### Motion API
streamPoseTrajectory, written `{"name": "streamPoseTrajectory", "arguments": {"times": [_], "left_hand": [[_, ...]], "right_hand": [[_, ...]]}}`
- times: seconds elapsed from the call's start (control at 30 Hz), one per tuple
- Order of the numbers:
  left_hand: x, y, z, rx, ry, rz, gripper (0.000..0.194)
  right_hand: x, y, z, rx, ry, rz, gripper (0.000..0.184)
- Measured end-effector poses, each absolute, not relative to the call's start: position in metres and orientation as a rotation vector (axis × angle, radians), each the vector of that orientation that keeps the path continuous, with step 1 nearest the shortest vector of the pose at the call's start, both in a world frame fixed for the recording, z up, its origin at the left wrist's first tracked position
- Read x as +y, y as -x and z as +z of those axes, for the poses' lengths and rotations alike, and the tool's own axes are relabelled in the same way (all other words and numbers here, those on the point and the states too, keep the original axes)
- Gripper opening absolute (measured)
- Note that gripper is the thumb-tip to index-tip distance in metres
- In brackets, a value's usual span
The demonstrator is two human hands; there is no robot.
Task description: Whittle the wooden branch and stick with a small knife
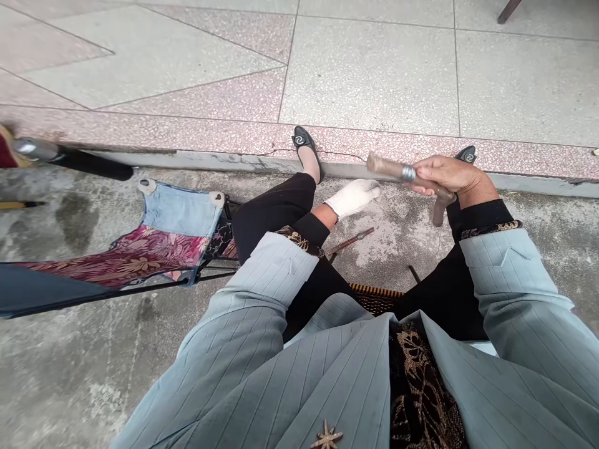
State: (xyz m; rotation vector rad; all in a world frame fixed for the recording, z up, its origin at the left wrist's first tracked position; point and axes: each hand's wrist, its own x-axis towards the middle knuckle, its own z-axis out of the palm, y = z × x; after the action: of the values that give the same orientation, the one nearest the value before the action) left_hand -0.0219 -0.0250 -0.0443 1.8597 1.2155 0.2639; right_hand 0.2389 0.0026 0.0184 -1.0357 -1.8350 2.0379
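My right hand (447,176) is bare and wrapped round a brown wooden handle (390,168) with a metal ring (408,173); the handle points left and a curved part hangs below the hand. My left hand (354,196) wears a white cloth glove, its fingers together and stretched toward the handle's end, a little below it and apart from it. Nothing shows in the left hand. Both hands hover above my knees in black trousers.
A thin brown stick or tool (350,241) lies on the concrete between my legs. A folding stool (154,249) with denim and floral cloth stands at the left. A raised pink terrazzo step (187,134) runs across in front of my feet.
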Motion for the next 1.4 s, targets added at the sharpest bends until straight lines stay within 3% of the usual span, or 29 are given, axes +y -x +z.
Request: {"name": "streamPoseTrajectory", "arguments": {"times": [0.13,0.33,0.53,0.67,0.83,1.13,1.3,1.4], "left_hand": [[-0.022,0.025,-0.042,1.274,-1.94,0.215,0.026],[-0.026,0.027,-0.032,1.289,-2.001,0.195,0.03],[-0.033,0.025,-0.03,1.134,-1.732,0.412,0.025],[-0.038,0.021,-0.037,0.961,-1.5,0.365,0.027],[-0.034,0.019,-0.045,1.064,-1.809,0.229,0.029],[-0.017,0.031,-0.039,1.399,-2.073,0.09,0.034],[-0.026,0.029,-0.033,1.449,-2.178,-0.023,0.036],[-0.032,0.026,-0.031,1.449,-2.268,-0.084,0.041]], "right_hand": [[0.002,-0.229,0.012,-2.24,0.954,2.361,0.069],[0.01,-0.218,-0.015,-2.564,1.299,2.208,0.076],[0.023,-0.226,-0.022,-2.167,1.779,1.627,0.064],[0.016,-0.228,-0.002,-1.624,1.457,1.722,0.057],[0.005,-0.232,0.018,-1.545,1.269,1.845,0.057],[0.002,-0.224,0.007,-2.206,0.994,2.339,0.068],[0.007,-0.214,-0.014,-2.536,1.143,2.248,0.073],[0.012,-0.208,-0.02,-2.67,1.442,1.983,0.065]]}}
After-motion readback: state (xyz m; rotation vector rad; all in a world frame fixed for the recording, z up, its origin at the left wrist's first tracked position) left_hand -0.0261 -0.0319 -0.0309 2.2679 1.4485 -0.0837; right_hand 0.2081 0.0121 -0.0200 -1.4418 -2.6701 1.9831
